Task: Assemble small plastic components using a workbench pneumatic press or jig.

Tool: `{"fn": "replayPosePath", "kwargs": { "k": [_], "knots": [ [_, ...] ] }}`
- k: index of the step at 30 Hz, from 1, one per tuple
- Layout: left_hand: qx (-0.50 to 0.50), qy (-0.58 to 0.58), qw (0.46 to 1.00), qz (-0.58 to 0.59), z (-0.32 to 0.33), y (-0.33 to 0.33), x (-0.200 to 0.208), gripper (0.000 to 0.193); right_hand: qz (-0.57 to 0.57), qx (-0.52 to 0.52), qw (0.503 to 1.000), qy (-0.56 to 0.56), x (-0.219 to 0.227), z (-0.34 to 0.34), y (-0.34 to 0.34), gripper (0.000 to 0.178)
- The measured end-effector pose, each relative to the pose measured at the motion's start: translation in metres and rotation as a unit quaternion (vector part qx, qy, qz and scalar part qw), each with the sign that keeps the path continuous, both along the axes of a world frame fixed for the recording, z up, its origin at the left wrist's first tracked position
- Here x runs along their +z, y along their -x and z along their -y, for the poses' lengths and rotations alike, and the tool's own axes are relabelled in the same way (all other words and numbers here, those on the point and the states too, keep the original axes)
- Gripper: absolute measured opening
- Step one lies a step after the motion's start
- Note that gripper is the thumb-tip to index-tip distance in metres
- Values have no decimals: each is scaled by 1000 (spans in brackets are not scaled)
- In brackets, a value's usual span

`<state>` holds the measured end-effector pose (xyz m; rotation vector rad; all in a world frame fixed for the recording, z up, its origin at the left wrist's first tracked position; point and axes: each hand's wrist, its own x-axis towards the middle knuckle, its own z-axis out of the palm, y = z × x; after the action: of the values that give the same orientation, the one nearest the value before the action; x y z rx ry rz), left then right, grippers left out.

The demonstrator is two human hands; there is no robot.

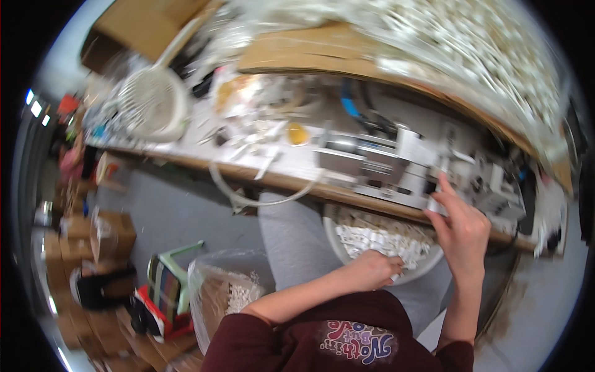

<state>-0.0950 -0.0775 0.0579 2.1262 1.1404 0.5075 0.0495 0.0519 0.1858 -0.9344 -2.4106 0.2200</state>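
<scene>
In my lap rests a round white basin heaped with small white plastic pieces. My left hand reaches over its near side, fingers curled together at the pieces; what they pinch is mostly hidden. My right hand is raised at the front of a metal bench machine, index finger pointing up. Between its thumb and fingers is a small white plastic piece, close to the machine's right-hand part.
A white fan stands at the left of the workbench. Beside the machine lie loose white strips and a yellow round item. White parts fill a bag behind a cardboard sheet. Below are a lined bin, a green stool and cartons.
</scene>
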Motion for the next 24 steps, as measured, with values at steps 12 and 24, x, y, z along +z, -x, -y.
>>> {"fn": "replayPosePath", "kwargs": {
  "k": [12,24],
  "knots": [
    [97,-91,990,-42,52,-4,-48,32,-107,52,987,108,-22,31,-22,32],
    [145,-85,982,-85,86,-8,-66,14,34,124,962,242,-126,84,-42,32]
  ]
}}
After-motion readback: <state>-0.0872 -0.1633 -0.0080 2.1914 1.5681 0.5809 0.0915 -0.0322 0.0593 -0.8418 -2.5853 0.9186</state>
